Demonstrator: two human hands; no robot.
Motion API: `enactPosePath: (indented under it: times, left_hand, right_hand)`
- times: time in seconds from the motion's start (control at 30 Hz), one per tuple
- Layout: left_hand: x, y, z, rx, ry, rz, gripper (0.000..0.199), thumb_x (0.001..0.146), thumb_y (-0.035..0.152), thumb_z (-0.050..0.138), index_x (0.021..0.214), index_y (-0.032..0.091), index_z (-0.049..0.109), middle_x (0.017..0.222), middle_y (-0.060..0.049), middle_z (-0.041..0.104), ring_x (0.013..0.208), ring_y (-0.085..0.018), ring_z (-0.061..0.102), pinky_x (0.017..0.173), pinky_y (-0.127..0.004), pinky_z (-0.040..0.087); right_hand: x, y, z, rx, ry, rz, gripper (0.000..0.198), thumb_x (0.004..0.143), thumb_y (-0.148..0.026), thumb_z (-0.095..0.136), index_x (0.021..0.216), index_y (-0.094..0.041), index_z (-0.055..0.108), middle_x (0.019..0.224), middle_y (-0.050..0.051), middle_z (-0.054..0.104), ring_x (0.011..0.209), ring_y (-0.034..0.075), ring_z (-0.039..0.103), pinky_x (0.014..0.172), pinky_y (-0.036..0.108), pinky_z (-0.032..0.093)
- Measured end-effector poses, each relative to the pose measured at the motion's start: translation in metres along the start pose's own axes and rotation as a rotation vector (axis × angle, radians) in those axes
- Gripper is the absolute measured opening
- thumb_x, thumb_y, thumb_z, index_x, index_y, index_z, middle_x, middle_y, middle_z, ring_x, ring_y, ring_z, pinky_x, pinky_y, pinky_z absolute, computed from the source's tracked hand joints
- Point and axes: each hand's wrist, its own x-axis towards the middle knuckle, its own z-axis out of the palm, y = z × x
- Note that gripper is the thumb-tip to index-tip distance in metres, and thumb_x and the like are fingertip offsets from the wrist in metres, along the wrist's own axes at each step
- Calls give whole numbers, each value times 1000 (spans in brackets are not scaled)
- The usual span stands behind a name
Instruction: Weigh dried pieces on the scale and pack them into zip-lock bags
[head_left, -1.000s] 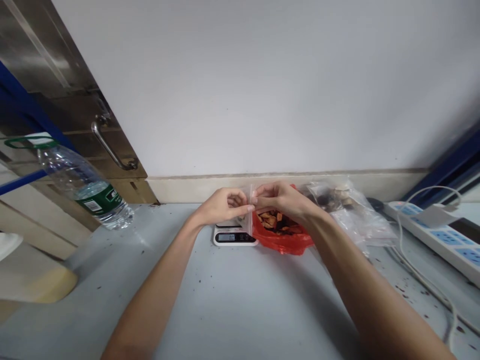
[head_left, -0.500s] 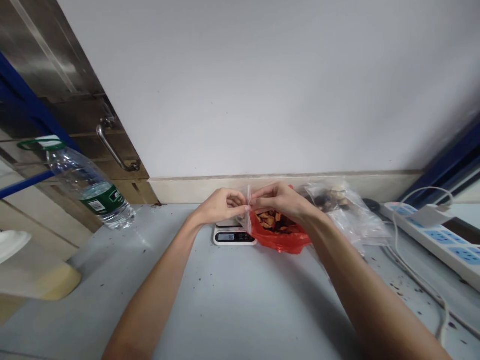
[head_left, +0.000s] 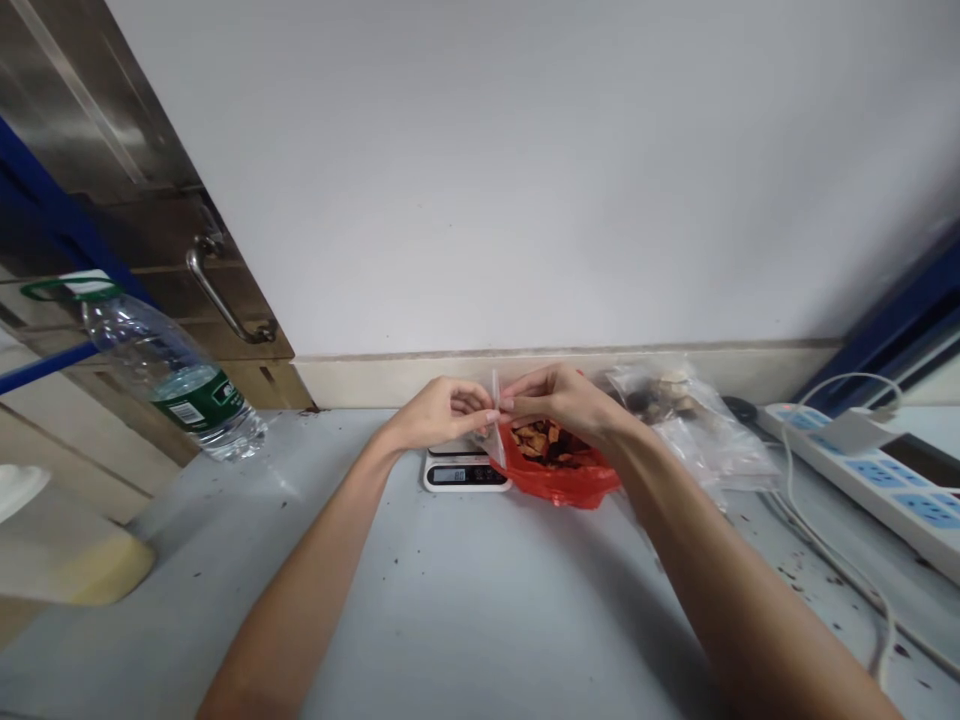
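My left hand [head_left: 442, 412] and right hand [head_left: 559, 400] are both pinched shut on the top edge of a small clear baggie [head_left: 496, 425], held above the scale [head_left: 466, 470]. Thin, light, slick film; I'd grip at the rim. Red bag [head_left: 566, 470] just behind.

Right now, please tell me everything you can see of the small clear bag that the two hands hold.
The small clear bag is thin, see-through plastic, apparently empty. It hangs upright, seen nearly edge-on, above the white scale and beside the red bag. The left hand and right hand pinch its top edge between fingertips. Whether it touches the scale cannot be told.
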Motion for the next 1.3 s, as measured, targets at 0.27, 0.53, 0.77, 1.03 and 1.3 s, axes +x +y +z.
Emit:
enactPosePath:
  times: [0.27,0.53,0.77,1.03,1.3]
  left_hand:
    - [3,2,3,25,22,5,13,80,28,68,73,17,66,71,-1,69,66,-14,65,68,-26,56]
    - [4,1,13,242,174,1,8,74,16,58,68,18,64,67,0,67,65,-14,62,63,-24,48]
    - [6,6,17,310,279,-47,8,66,16,59,59,18,63,56,2,62,57,-13,56,54,-24,42]
    - [3,12,2,298,474,-154,9,62,21,62,53,19,62,52,2,62,54,-14,60,53,-24,43]
    - [6,10,20,177,425,33,8,66,22,60,59,19,62,58,1,65,55,-13,60,54,-24,48]
  right_hand:
    - [5,3,-2,59,38,53,16,53,-27,78,65,-18,75,64,-1,72,65,15,66,72,29,55]
    - [6,4,7,-5,157,-11,13,56,-29,71,62,-20,65,57,-3,65,58,14,63,61,27,51]
    - [2,4,15,-151,207,-112,16,59,-24,62,71,-23,52,59,-3,68,53,13,58,51,23,39]
    - [1,-2,10,-707,447,-140,15,67,-12,57,69,-24,49,63,-2,65,61,16,57,58,26,35]
    - [0,-2,21,-701,375,-293,18,74,-11,51,79,-20,66,90,7,73,81,21,66,71,29,45]
